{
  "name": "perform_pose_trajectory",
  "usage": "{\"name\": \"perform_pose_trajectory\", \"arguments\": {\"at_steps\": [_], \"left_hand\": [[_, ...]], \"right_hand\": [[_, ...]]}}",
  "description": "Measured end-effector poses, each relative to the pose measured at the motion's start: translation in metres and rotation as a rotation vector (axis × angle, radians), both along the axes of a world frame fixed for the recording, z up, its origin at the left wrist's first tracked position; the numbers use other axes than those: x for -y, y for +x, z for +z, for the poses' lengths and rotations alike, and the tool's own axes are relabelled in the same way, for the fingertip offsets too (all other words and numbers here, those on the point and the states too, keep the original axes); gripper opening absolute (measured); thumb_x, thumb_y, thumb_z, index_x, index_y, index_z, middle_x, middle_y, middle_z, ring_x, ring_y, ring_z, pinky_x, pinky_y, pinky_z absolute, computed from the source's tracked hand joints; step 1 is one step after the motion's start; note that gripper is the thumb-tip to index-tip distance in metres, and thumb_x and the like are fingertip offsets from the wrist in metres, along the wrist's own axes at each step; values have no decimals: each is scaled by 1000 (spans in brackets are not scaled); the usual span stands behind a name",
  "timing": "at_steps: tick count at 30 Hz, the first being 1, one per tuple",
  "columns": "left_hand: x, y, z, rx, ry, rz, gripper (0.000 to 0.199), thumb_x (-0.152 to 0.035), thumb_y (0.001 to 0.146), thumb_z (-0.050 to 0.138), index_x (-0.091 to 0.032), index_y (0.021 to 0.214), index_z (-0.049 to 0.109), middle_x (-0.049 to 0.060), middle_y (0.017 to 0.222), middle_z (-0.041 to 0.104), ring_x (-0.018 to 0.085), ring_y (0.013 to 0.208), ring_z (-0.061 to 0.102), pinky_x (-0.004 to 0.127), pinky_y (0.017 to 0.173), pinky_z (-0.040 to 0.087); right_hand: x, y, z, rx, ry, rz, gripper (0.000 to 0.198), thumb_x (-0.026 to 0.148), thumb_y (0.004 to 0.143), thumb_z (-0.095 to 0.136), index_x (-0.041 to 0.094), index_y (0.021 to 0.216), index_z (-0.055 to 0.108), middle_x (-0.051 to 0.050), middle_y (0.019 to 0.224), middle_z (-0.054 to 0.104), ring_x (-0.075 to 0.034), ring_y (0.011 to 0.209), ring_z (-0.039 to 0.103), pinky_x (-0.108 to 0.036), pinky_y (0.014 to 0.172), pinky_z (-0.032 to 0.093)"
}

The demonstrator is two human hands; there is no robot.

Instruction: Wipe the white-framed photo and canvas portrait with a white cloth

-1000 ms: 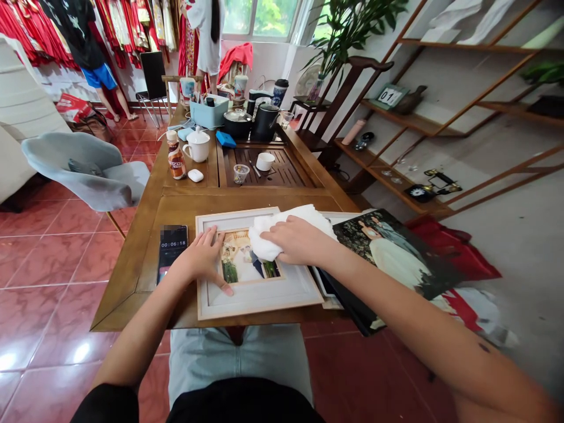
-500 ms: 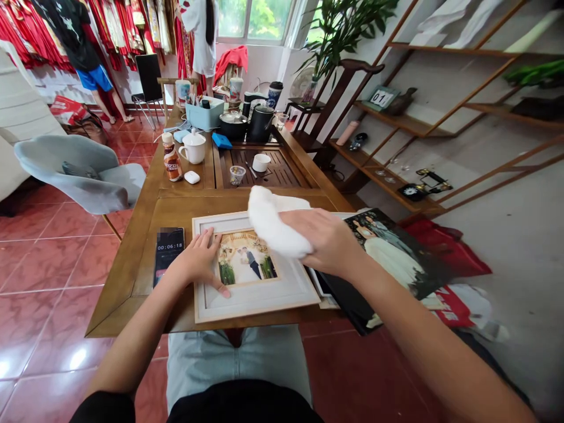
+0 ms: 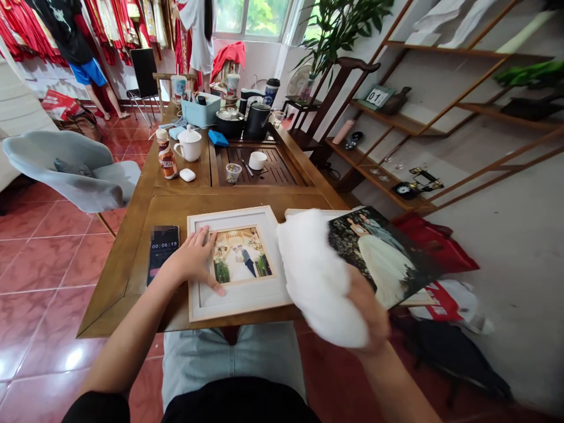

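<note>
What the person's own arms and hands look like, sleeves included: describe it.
The left hand is bare, with no glove, ring or watch visible. A black sleeve ends near the left elbow, leaving the forearm uncovered. The right hand is ungloved but blurred; no sleeve shows on that side.

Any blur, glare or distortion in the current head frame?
Head view, right of centre: right hand and white cloth blurred, likely motion; head view, centre: left hand and picture frame fairly crisp; head view, lower left: glare on red floor tiles; head view, top: window bright; head view, edges: looks wide-angle stretched.
</note>
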State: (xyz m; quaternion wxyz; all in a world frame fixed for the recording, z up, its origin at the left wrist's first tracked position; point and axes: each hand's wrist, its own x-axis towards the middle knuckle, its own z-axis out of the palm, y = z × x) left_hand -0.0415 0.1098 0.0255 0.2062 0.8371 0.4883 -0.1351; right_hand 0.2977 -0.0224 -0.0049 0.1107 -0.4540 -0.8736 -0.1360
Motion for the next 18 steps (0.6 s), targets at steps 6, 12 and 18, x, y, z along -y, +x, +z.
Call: {"name": "perform_pose_trajectory", "arguments": {"at_steps": [6, 12, 18], "left_hand": [[-4, -2, -7, 7, 15, -27, 152, -87, 52, 72, -11, 166, 3, 25, 170, -9, 43, 158, -6, 53, 128, 9], [-5, 0, -9, -6, 11, -13, 159, -85, 49, 76, -9, 165, -1, 26, 169, -9, 45, 157, -7, 54, 128, 8], [-3, 1, -4, -20, 4, 3, 162, -86, 46, 76, -5, 165, 1, 29, 168, -10, 46, 157, -6, 53, 128, 8]], "right_hand": [[-40, -81, 15, -104, -81, 115, 75, 8, 82, 56, 35, 151, 49, -7, 156, 53, -28, 143, 47, -56, 119, 33], [-8, -65, 29, -221, -141, 76, 75, 26, 88, 55, 26, 160, 35, -12, 161, 43, -31, 146, 43, -59, 120, 29], [21, -14, 19, -88, 123, -513, 79, 36, 96, 59, 20, 164, 22, -26, 156, 45, -45, 134, 54, -66, 105, 43]]}}
